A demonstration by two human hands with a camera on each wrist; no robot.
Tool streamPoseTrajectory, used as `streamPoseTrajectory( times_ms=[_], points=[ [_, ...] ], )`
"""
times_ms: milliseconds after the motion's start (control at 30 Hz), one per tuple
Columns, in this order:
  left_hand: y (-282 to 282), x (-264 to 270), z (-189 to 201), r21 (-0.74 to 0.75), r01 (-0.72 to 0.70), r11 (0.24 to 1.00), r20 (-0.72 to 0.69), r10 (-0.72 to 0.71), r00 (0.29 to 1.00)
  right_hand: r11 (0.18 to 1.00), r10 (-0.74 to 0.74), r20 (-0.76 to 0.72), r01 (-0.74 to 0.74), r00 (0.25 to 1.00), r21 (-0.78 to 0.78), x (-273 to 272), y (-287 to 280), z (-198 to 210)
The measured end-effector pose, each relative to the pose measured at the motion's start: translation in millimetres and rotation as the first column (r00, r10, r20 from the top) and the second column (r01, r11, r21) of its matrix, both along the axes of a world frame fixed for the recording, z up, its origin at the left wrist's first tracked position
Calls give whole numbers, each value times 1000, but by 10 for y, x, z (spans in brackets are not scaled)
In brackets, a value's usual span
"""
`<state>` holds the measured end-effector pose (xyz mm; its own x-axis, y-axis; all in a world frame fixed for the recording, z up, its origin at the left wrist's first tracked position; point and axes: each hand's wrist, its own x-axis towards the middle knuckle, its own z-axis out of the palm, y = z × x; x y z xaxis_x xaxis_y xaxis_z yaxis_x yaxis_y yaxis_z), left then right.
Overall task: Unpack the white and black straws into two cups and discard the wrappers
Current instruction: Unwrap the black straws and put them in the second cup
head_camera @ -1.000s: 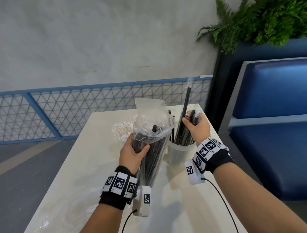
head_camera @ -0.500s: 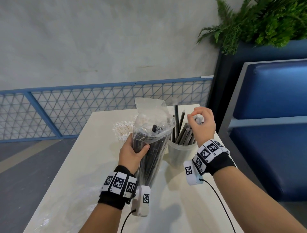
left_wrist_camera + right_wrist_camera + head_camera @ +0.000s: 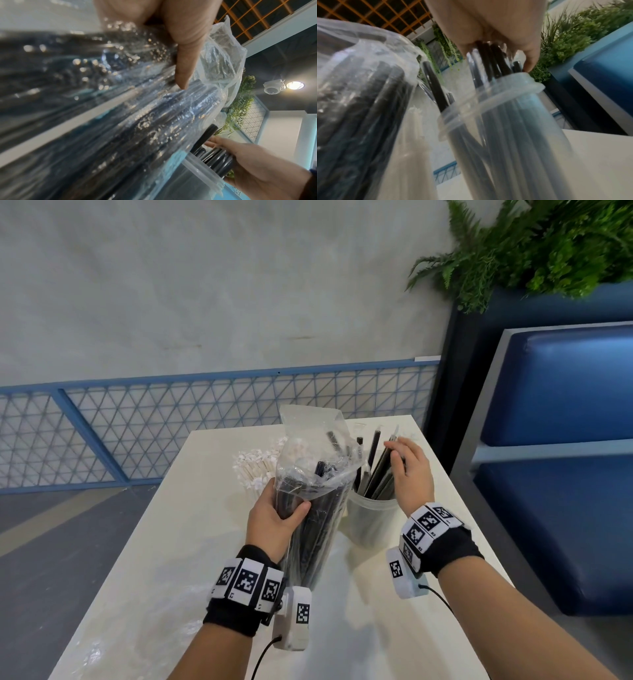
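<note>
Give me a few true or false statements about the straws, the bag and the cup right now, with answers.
1. The left hand grips the bag of black straws. True.
2. The cup holds white straws. False: it holds black straws.
3. The right hand rests against the straws in the cup. True.
4. The white straws are in the right hand. False: they lie on the table behind the bag.

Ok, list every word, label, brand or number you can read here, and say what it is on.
No readable words, brands or numbers.
Left wristband: black-and-white square code markers; tiny characters at the edges, too small to read.
Right wristband: the same.
Straw bag and cup: no print visible.
</note>
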<state>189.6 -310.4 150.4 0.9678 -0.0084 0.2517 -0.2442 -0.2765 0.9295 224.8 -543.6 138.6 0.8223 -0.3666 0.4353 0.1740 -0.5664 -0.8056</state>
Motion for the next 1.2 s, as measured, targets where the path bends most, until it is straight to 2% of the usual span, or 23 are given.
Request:
streamPoseTrajectory(
  times_ms=[100,167,200,267,300,367,433,500,600,667,733,800,867,967,1033,1067,1133,1200],
  points=[
    [-5,-15,9,-1,-2,1000,-2,2,1000,998,60,-68,-59,996,26,34,-52,-27],
    [-2,-20,14,-8,-3,1000,-6,3,1000,994,51,-77,-43,996,105,-8,-43,25],
    [0,-22,16,-14,-4,1000,-8,4,1000,989,-25,-14,27,1000,144,-64,-21,60],
    [2,-26,10,-37,-1,999,-14,0,1000,961,-212,172,173,962,217,-254,86,173],
    [2,-29,4,-61,4,998,-16,-5,1000,952,-222,231,159,947,263,-356,161,223],
    [-7,-41,-18,-107,16,994,-15,-18,1000,944,-65,221,-11,973,328,-507,338,276],
    [-38,-66,-49,-136,40,990,-20,-43,999,943,146,63,-159,987,293,-595,473,259],
    [-83,-113,-80,-159,92,983,-34,-99,995,905,328,-86,-287,941,315,-652,538,226],
    [-146,-221,-113,-146,250,957,-69,-262,963,754,496,-141,-345,857,559,-746,590,240],
    [-169,-264,-153,-132,362,923,-101,-376,921,706,525,-135,-341,840,621,-752,583,202],
    [-181,-282,-208,-170,442,881,-110,-462,880,735,502,-128,-344,856,585,-740,573,146],
    [-189,-278,-265,-145,450,881,-113,-467,877,801,429,-142,-303,892,517,-721,558,77],
    [-189,-244,-312,-126,430,894,-127,-444,887,783,423,-149,-277,894,557,-728,553,23],
    [-177,-190,-339,-151,389,909,-177,-412,894,733,494,-159,-312,855,604,-714,545,-67],
    [-163,-165,-335,-191,348,918,-199,-383,902,773,454,-144,-309,879,553,-734,567,-67],
    [-157,-148,-341,-194,332,923,-200,-368,908,833,379,-114,-285,918,474,-750,572,-63],
    [-143,-120,-365,-182,309,933,-204,-344,917,928,200,47,-205,979,312,-804,579,-13],
    [-123,-115,-388,-192,268,944,-216,-307,927,941,208,200,-252,957,226,-858,597,58]
  ],
)
